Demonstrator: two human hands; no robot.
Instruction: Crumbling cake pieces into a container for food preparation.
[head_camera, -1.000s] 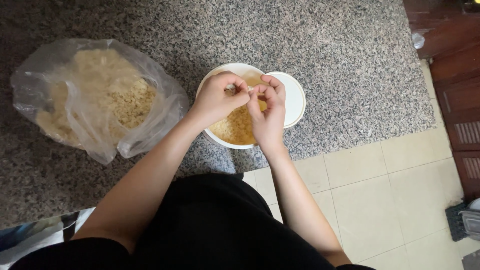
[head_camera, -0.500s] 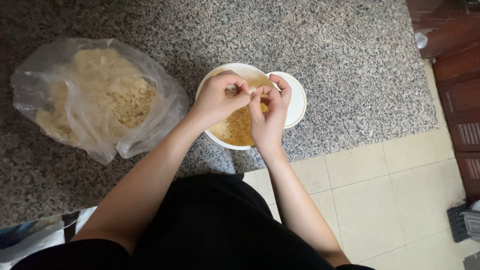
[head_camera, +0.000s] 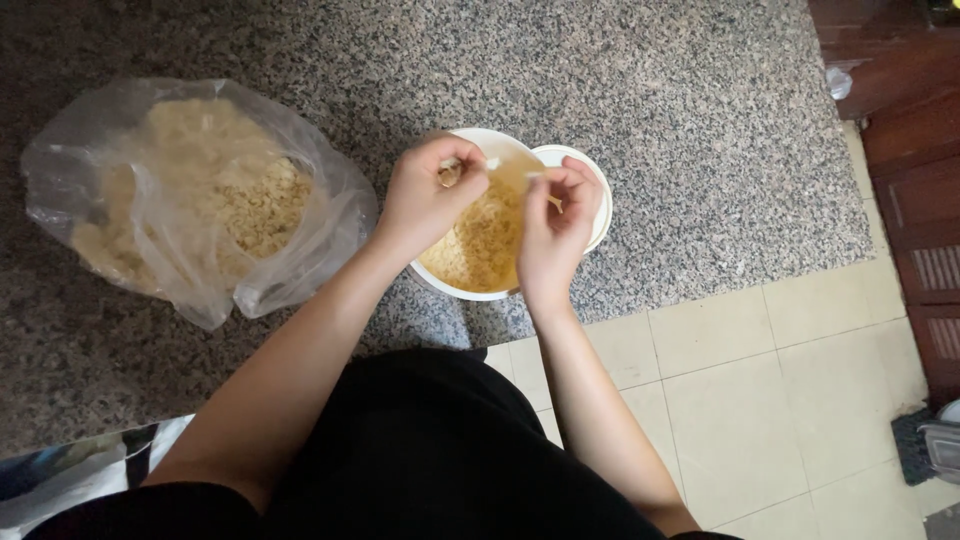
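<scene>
At the far left a clear plastic bag lies open on the speckled granite counter, slumped and full of pale, crumbly yellow pieces. It sits well apart from my hands.

My left hand hovers over the near-left part of the white bowl, fingers curled in and pinched shut on a small pale piece between thumb and fingertips. The bowl stands near the counter's front edge and holds a heap of small yellowish bits.

My right hand is over the bowl's right side, just beside the left one, its fingers bent and pinched together on a tiny light scrap; what it is I cannot tell. Behind that hand a second white dish peeks out, touching or overlapping the bowl's rim.

Further right, the counter ends and pale floor tiles begin, with dark wooden furniture at the right edge.
</scene>
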